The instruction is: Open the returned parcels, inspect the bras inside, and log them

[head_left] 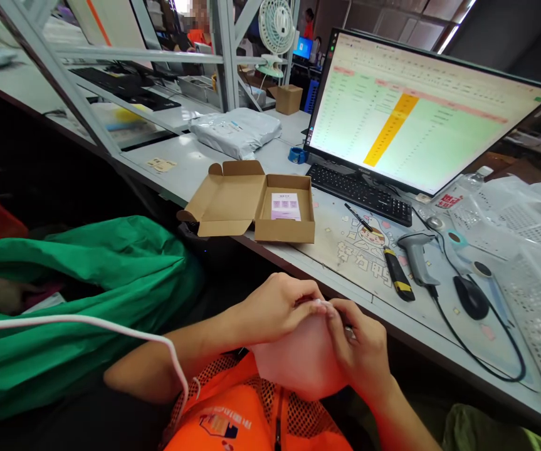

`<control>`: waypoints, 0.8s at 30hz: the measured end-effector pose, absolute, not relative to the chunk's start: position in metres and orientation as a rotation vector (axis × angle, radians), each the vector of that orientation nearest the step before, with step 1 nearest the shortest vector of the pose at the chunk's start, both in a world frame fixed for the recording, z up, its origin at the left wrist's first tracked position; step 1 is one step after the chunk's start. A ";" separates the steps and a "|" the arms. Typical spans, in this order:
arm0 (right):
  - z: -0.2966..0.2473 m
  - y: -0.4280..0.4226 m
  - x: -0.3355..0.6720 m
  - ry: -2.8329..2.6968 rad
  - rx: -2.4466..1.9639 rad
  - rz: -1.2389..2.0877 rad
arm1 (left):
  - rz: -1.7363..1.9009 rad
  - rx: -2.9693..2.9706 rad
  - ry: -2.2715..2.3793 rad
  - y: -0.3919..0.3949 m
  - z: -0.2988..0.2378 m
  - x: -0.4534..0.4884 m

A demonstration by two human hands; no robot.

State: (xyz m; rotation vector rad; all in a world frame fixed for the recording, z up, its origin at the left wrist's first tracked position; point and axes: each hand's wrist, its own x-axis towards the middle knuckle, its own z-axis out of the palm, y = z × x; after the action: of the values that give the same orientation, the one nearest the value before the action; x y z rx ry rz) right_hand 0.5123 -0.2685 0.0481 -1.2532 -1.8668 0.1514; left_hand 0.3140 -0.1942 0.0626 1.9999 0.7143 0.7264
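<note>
Both hands pinch the top edge of a translucent, pale pink-looking plastic bag [298,360] in front of my orange vest. My left hand [282,307] closes thumb and fingers on the edge from the left. From the right, my right hand [362,347] grips the same edge, the two sets of fingertips nearly meeting. What the bag holds, if anything, I cannot make out. Beyond the hands, an open brown cardboard box [284,233] sits at the desk's front edge, its lid folded out to the left. A white and purple printed card [285,207] lies inside it.
A monitor [420,113] and keyboard [359,194] stand behind the box. To the right lie a pen [358,217], a black-yellow utility knife [398,274], a barcode scanner [418,258], a mouse [471,297] and white baskets [540,313]. A wrapped parcel [236,131] lies behind; green fabric [110,282] hangs left.
</note>
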 end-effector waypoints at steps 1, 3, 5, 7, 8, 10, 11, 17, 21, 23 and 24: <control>0.048 -0.267 0.512 -1.883 -1.243 0.182 | 0.700 2.017 0.715 -0.193 0.064 0.313; 0.046 -0.265 0.510 -1.869 -1.234 0.179 | 0.650 2.028 0.726 -0.192 0.065 0.311; 0.043 -0.264 0.506 -1.801 -1.240 0.079 | 0.626 2.012 0.744 -0.191 0.065 0.311; 0.038 -0.264 0.503 -1.699 -1.268 -0.072 | 0.616 1.978 0.762 -0.191 0.064 0.312; 0.035 -0.264 0.502 -1.639 -1.297 -0.138 | 0.606 1.959 0.775 -0.191 0.063 0.312; 0.031 -0.261 0.505 -1.511 -1.368 -0.207 | 0.567 1.947 0.819 -0.189 0.060 0.311; 0.029 -0.259 0.508 -1.445 -1.404 -0.214 | 0.549 1.962 0.848 -0.186 0.059 0.308; 0.036 -0.249 0.539 -1.107 -1.556 -0.164 | 0.712 2.122 0.977 -0.165 0.064 0.281; 0.046 -0.246 0.546 -1.040 -1.522 -0.064 | 0.747 2.023 0.997 -0.155 0.078 0.264; 0.048 -0.243 0.546 -1.022 -1.500 -0.032 | 0.748 1.991 0.968 -0.151 0.084 0.260; 0.048 -0.242 0.545 -1.014 -1.489 -0.010 | 0.754 1.984 0.962 -0.149 0.086 0.259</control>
State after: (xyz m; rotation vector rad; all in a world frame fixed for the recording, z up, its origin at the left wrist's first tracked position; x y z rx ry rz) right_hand 0.5454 -0.2416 0.0482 -1.4894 -1.0142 -0.0098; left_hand 0.2589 -0.1490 0.0859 1.9841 0.9617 0.7540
